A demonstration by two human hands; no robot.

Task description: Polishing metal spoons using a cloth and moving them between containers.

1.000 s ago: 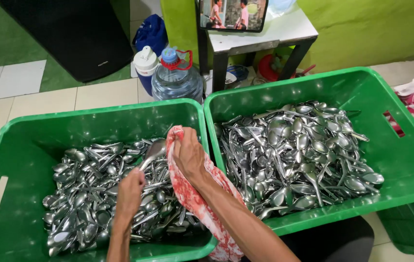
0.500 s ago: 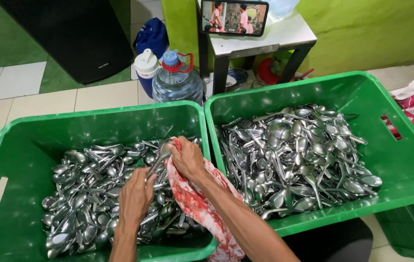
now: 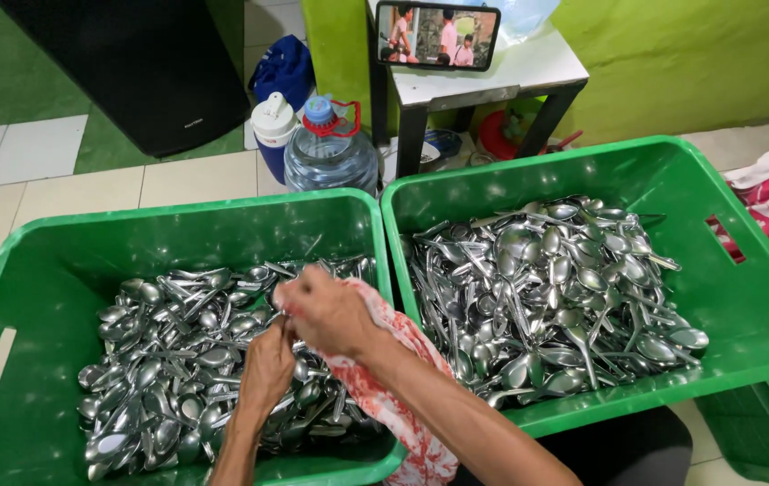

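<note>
Hands [image 3: 299,337] meet, seemingly clear of crate rim [image 3: 383,270].

two green crates [image 3: 132,236], one cloth [image 3: 375,396], two hands [image 3: 326,310]

— What's behind? 
— A lime-green wall [image 3: 673,54], pale floor tiles [image 3: 78,189], and 1 small white-topped table [image 3: 493,76] on dark legs. 
— And on the left? 
— Green flooring [image 3: 6,72] under a big black object [image 3: 132,63], possibly a speaker.

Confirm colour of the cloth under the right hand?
Red-and-white mottled cloth, draped beneath the right hand over the left green crate; head view.
</note>
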